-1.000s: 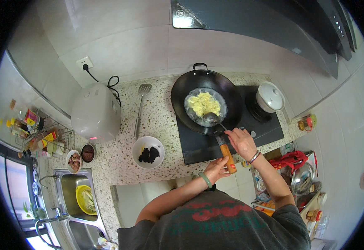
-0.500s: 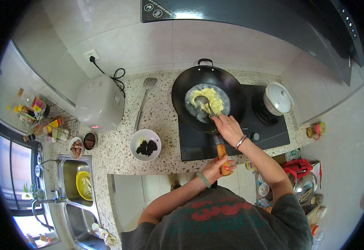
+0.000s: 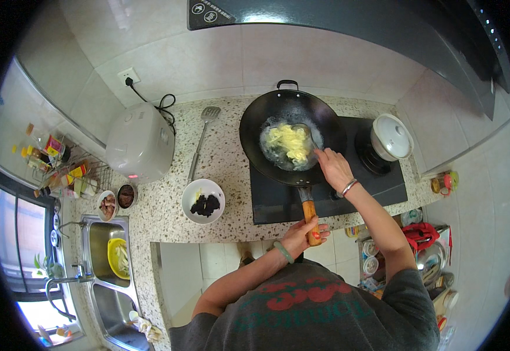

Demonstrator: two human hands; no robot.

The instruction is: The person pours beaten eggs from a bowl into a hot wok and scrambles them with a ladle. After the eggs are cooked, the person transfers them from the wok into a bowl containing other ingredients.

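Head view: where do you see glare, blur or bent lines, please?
Head view: the window is washed out in its lower part, and its frame bends near the black rim; glare lies along the hood's edge; the ladle looks smeared, probably from motion.

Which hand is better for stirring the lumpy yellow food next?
Likely the right hand: it holds the silver metal ladle in the round black wok. The left hand grips the wok's brown wooden handle.

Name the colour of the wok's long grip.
The grip is orange-brown; see the head view, where the left hand holds it.
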